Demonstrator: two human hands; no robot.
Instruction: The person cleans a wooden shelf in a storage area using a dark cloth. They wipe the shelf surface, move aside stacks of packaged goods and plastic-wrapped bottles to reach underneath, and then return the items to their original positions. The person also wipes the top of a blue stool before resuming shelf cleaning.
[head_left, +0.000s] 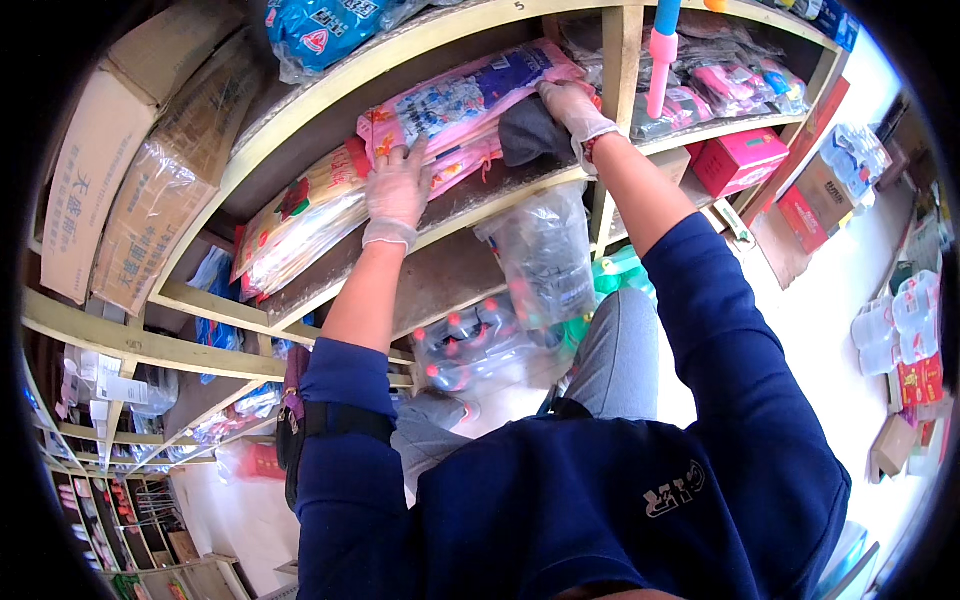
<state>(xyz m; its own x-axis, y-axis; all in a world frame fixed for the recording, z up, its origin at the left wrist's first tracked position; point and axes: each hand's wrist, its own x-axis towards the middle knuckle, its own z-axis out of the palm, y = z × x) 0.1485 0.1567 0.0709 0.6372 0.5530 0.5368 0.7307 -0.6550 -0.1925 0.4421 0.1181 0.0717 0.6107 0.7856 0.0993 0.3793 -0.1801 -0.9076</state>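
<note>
On a wooden shelf lies a stack of pink plastic packages (469, 101) with a blue and white printed panel. My left hand (397, 184), in a thin clear glove, rests with spread fingers on the near left end of the stack. My right hand (574, 112), gloved likewise, touches the stack's right end; whether its fingers grip the edge cannot be told. Below that hand a dark grey cloth (529, 135) sits against the packages. Left of the stack lie long clear packs of pale sticks (307, 214) with red print.
Tall cardboard boxes (112, 180) stand at the left. A shelf post (621, 67) and a hanging pink and blue tube (661, 64) are close to my right hand. Bagged dark goods (544, 251) and wrapped bottles (480, 337) sit below the shelf.
</note>
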